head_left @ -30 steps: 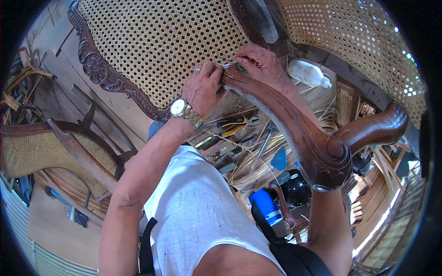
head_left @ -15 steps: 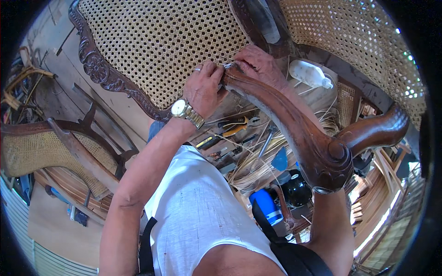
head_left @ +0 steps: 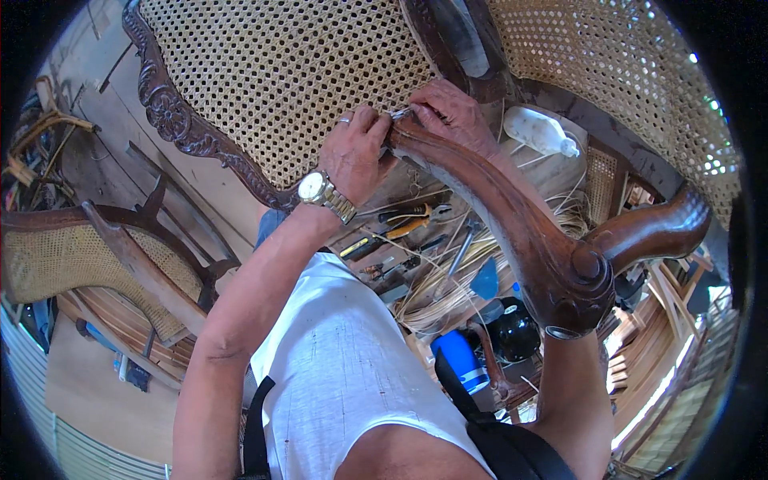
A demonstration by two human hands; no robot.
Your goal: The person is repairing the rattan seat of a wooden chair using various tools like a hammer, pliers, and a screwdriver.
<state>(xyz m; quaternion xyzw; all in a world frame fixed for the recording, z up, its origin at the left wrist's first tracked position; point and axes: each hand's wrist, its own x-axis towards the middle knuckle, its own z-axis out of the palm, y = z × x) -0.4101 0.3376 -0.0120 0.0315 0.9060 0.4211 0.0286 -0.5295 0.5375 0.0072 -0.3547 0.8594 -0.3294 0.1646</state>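
A woven cane panel [head_left: 280,72] in a carved dark wood chair frame [head_left: 172,120] fills the upper middle. My left hand [head_left: 352,156], wearing a ring and a watch, is closed at the panel's near edge, its fingertips beside the upper end of a curved wooden chair arm [head_left: 496,196]. Across that end, my right hand [head_left: 454,116] rests with bent fingers pressed down by the same edge; its forearm passes behind the chair arm. A small pale bit shows between the two hands. What the fingertips pinch is too small to make out.
Pliers [head_left: 412,224], a yellow-black cutter [head_left: 360,246] and a bundle of cane strands [head_left: 440,292] lie below the hands. To the right are a white plastic bottle [head_left: 540,130], a second cane panel [head_left: 608,72] and a blue container [head_left: 460,360]. Another cane chair part [head_left: 96,256] stands left.
Both hands keep their places at the panel edge; the right fingers have shifted very slightly. The view has moved a touch, and nothing else visibly differs.
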